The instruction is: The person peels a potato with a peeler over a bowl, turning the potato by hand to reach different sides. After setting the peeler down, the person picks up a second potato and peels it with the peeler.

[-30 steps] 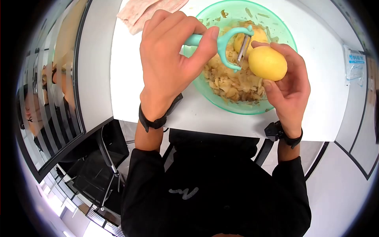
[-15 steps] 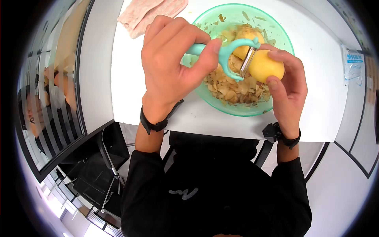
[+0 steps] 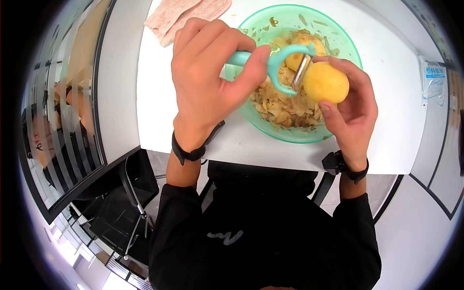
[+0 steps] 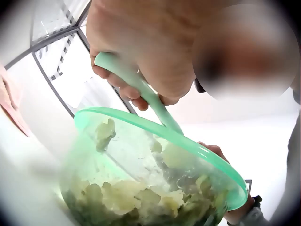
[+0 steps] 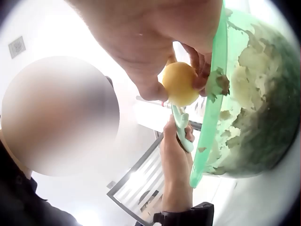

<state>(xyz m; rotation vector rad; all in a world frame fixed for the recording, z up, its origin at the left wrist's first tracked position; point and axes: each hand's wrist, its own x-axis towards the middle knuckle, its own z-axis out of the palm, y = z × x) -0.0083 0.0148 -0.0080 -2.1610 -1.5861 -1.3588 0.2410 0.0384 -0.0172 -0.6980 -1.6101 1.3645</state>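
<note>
My left hand [image 3: 212, 77] grips the handle of a mint-green Y-shaped peeler [image 3: 278, 63], its metal blade beside a peeled yellow potato [image 3: 326, 83]. My right hand [image 3: 355, 101] holds that potato between thumb and fingers. Both are above a translucent green bowl [image 3: 251, 128] full of peelings [image 3: 285, 108]. Another pale yellow potato [image 3: 304, 43] lies among the peelings, partly hidden by the peeler. In the left wrist view the peeler handle [image 4: 136, 84] slants down behind the bowl rim. The right wrist view shows the potato [image 5: 181, 84] pinched close to the rim.
A folded pink cloth [image 3: 181, 17] lies at the table's far left. Toward the right edge of the white table [image 3: 396, 130] is a clear plastic packet [image 3: 433, 79] with blue print. A black chair [image 3: 118, 208] stands at the lower left.
The peeler has shifted slightly down and right, bringing its blade closer to the potato. The potato has moved a little left and has been turned in the right hand's fingers.
</note>
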